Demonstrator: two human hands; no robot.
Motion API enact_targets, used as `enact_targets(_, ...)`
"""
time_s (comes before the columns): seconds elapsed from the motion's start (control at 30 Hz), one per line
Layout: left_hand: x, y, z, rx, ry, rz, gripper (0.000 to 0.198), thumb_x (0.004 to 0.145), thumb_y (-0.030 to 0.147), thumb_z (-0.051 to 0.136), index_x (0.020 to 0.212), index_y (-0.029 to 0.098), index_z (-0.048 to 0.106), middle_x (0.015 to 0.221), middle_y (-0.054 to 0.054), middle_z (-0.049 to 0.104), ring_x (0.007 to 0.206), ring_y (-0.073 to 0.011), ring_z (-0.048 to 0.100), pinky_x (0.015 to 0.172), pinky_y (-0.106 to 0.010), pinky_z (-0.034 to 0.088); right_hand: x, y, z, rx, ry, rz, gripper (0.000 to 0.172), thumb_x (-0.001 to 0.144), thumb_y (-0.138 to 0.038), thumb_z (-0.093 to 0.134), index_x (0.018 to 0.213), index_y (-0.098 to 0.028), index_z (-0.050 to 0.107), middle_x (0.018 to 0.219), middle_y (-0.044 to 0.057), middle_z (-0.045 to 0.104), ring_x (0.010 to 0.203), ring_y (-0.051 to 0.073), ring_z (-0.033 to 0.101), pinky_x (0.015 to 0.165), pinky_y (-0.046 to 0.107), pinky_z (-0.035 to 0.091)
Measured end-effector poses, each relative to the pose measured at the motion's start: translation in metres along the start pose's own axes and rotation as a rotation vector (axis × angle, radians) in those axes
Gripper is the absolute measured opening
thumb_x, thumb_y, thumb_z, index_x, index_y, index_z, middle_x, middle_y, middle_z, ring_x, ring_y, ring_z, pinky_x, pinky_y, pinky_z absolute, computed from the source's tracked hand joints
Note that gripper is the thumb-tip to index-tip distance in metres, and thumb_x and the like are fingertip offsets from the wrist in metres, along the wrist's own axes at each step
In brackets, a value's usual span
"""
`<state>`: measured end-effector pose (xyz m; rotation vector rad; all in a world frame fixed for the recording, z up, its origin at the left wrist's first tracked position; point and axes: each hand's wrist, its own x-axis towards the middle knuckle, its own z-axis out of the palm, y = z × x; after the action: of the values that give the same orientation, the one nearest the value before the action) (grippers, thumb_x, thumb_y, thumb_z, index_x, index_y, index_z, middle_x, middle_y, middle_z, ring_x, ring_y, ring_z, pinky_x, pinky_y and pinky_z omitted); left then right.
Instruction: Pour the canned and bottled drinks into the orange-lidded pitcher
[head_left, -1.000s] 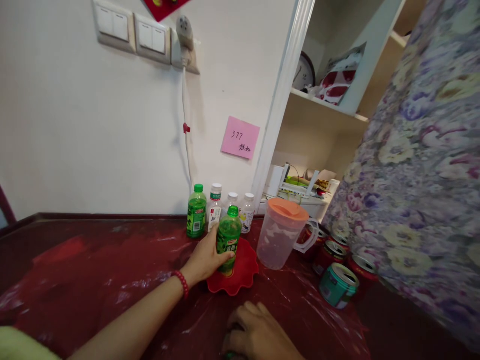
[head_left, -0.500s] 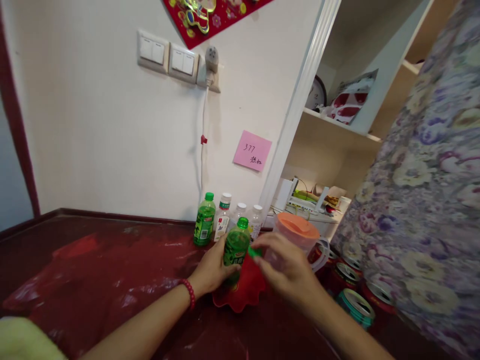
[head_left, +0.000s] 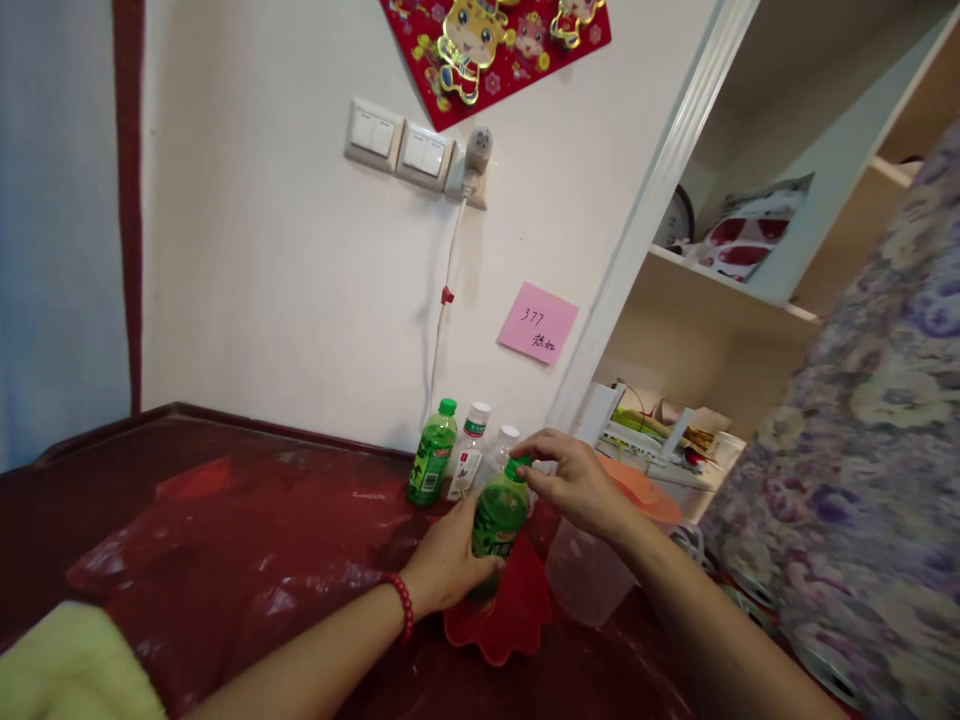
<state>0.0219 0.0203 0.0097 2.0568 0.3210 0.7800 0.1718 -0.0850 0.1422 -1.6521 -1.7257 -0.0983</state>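
Observation:
My left hand [head_left: 452,556] is wrapped round the body of a green plastic bottle [head_left: 501,512], which tilts slightly to the right. At its mouth sits a green cap [head_left: 517,467], pinched between the thumb and fingers of my right hand [head_left: 574,482]. Whether the cap is threaded on cannot be seen. Beneath the bottle lies a red dish with a scalloped rim [head_left: 501,648]. Behind stand a second green bottle [head_left: 433,455] with its cap on, a white-capped bottle with a label [head_left: 468,455] and a clear bottle with a white lid [head_left: 501,445], partly hidden.
A clear pitcher with an orange lid [head_left: 589,570] stands right of the dish, partly behind my right arm. Several drink cans [head_left: 825,675] are by the floral curtain [head_left: 885,420]. A yellow cloth [head_left: 79,665] lies at the lower left of the dark red table [head_left: 285,510].
My right hand has brought the green cap from beside the bottle up onto its mouth. My left hand still holds the bottle. The view has shifted, moving the scene rightward.

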Motion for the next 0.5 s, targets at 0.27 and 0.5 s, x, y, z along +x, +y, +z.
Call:
enact_targets(0.27,-0.001,0.0,0.0,0.001,0.001,-0.011,0.076,0.069,0.019,0.075,0.139,0.026,0.047,0.141,-0.01,0.06,0.13,-0.0325,0.056,0.113,-0.047,0.041,0.009,-0.007,-0.01,-0.027,-0.13,0.1,0.022,0.079,-0.014,0.069,0.098,-0.021,0.077,0.095,0.006,0.069,0.087,0.019,0.064,0.078,0.035,0.049)
enact_targets(0.5,-0.001,0.004,-0.002,-0.01,-0.013,-0.018,0.08,0.068,0.018,0.076,0.141,0.026,0.046,0.137,-0.009,0.063,0.123,-0.0307,0.06,0.109,-0.044,0.043,0.022,-0.01,-0.016,-0.104,-0.274,0.133,0.025,0.083,-0.015,0.07,0.105,-0.02,0.078,0.091,0.005,0.063,0.078,0.017,0.057,0.074,0.034,0.047)
